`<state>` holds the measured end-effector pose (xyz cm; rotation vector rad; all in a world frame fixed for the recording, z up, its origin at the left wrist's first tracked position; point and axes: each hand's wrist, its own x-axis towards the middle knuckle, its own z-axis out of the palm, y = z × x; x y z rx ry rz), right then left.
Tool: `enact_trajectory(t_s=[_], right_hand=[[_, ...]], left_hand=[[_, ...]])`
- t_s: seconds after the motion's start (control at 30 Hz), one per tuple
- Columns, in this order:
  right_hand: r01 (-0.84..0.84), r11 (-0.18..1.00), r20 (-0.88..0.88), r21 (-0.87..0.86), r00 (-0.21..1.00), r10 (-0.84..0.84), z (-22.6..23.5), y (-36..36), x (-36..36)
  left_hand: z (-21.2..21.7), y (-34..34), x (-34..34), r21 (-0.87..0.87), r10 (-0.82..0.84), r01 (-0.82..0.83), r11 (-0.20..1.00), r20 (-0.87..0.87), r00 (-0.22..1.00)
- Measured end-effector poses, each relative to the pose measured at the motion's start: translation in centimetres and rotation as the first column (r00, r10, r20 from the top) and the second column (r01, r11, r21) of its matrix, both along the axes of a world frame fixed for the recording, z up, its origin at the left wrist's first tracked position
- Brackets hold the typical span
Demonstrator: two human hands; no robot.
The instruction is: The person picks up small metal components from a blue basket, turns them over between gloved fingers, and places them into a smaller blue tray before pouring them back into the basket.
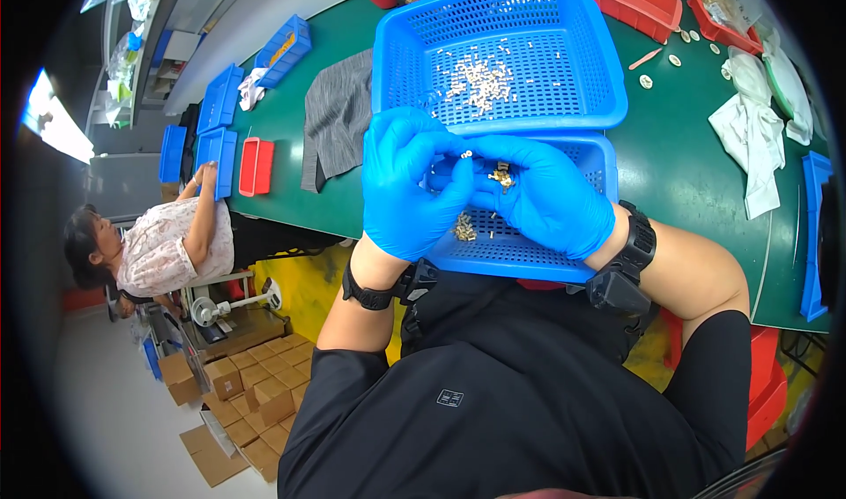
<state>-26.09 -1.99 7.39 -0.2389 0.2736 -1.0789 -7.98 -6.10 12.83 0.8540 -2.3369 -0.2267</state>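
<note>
Small-parts sorting workshop. Long green table (687, 173) crowded with blue mesh baskets (498, 49), red bins (634, 1), blue trays (218, 102), heaps of tiny parts (480, 80). Second worker (167, 243) seated far left. Stacked cardboard boxes (251, 393) on floor.
</note>
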Motion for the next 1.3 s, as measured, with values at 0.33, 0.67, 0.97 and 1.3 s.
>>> enact_trajectory(t_s=[0.33,0.67,0.97,1.3], right_hand=[[0.032,0.999,-0.086,-0.031,0.996,-0.035,1.4,0.5,0.3],[-0.02,1.0,0.083,0.012,0.996,0.019,0.3,-0.1,-0.1],[-0.021,1.0,-0.001,0.023,1.0,0.021,1.7,-0.1,0.0],[-0.099,0.762,-0.698,-0.641,0.489,-0.523,0.3,0.6,-0.8]], left_hand=[[-0.3,0.0,0.4,-0.096,0.021,-0.026,0.995,-0.048,0.999],[0.6,-0.2,0.2,-0.189,-0.028,0.013,0.982,-0.078,0.997],[0.3,-1.5,-0.7,0.094,0.18,-0.17,0.981,-0.115,0.977],[0.0,1.0,-1.3,-0.066,-0.053,0.067,0.996,0.194,0.979]])
